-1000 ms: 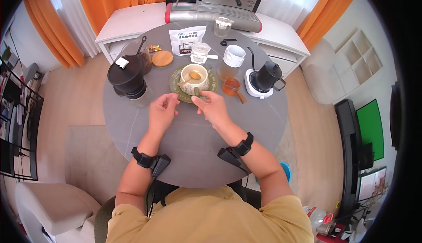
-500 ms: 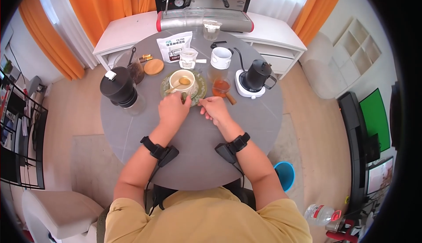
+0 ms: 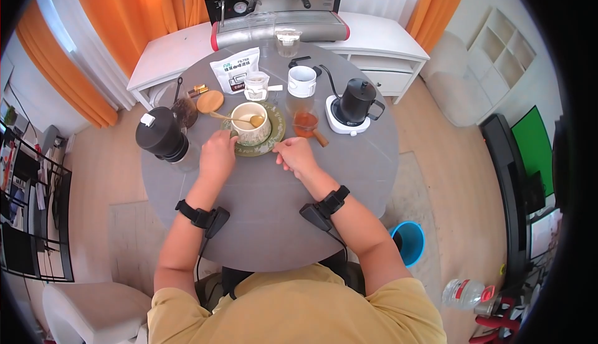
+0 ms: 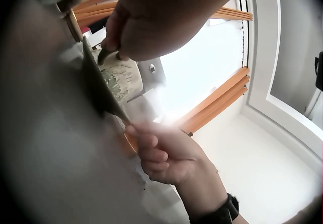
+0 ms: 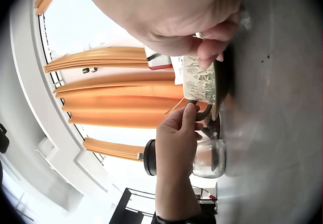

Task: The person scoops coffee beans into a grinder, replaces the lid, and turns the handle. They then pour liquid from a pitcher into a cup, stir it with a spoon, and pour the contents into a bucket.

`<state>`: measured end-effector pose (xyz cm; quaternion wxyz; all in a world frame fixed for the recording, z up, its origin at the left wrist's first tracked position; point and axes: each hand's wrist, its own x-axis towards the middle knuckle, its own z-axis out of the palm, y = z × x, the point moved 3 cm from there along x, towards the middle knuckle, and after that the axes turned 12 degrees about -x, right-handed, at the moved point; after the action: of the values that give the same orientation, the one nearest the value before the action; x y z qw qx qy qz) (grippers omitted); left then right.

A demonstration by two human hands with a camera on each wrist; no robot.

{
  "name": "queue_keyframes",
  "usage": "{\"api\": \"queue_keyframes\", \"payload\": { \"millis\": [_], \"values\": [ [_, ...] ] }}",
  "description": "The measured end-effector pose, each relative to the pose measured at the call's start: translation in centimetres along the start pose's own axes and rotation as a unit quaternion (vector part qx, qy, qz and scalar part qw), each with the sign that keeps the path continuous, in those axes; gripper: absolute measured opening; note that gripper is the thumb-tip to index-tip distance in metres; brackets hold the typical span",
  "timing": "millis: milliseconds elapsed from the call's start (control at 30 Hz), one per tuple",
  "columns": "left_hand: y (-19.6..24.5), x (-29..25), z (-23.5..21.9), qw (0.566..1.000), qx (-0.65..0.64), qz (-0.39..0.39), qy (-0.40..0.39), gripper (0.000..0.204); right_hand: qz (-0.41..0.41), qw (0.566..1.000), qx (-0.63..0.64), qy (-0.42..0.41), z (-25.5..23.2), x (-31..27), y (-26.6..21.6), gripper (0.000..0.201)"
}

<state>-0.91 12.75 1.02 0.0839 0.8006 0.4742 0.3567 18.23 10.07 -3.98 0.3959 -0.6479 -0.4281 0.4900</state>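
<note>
A patterned cup (image 3: 251, 133) stands on a green saucer (image 3: 278, 126) in the head view. A wooden spoon (image 3: 256, 121) leans in the cup, its handle over the left rim. My left hand (image 3: 218, 155) is at the cup's near left side. In the right wrist view that hand (image 5: 177, 138) pinches the cup's green handle (image 5: 204, 114). At the near right of the saucer is my right hand (image 3: 298, 156). The left wrist view shows the right hand (image 4: 169, 156) pinching the saucer's rim between thumb and finger.
A black grinder (image 3: 161, 135) stands left of the saucer. To the right are a glass with reddish liquid (image 3: 305, 123), a white cup (image 3: 302, 81) and a black kettle (image 3: 357, 101) on a white base. Behind are a coffee bag (image 3: 237, 70) and a drip-bag cup (image 3: 256, 86).
The cup has turned, its handle swinging from the near side toward the left, and the spoon has swung with it. My left hand took the handle; my right hand moved from it to the saucer's rim.
</note>
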Motion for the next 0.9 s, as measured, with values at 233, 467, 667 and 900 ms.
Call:
{"api": "queue_keyframes", "payload": {
  "millis": [233,467,667,900],
  "values": [
    [-1.5,-0.2,0.5,0.999,-0.033,-0.002,0.021,0.019,-0.135,0.957,-0.220,0.131,-3.0,-1.5,-4.2,0.029],
    [-0.7,-0.5,-0.8,0.993,-0.080,-0.045,0.071,0.036,-0.343,0.781,-0.366,0.372,-7.6,3.0,-9.5,0.066],
    [-1.5,-1.1,-0.5,0.984,-0.139,-0.067,0.093,0.036,-0.261,0.852,-0.363,0.271,-7.5,5.7,-10.9,0.084],
    [-1.5,-1.3,-0.5,0.984,-0.148,-0.063,0.081,0.031,-0.210,0.875,-0.365,0.239,-7.9,6.5,-10.9,0.085]
  ]
}}
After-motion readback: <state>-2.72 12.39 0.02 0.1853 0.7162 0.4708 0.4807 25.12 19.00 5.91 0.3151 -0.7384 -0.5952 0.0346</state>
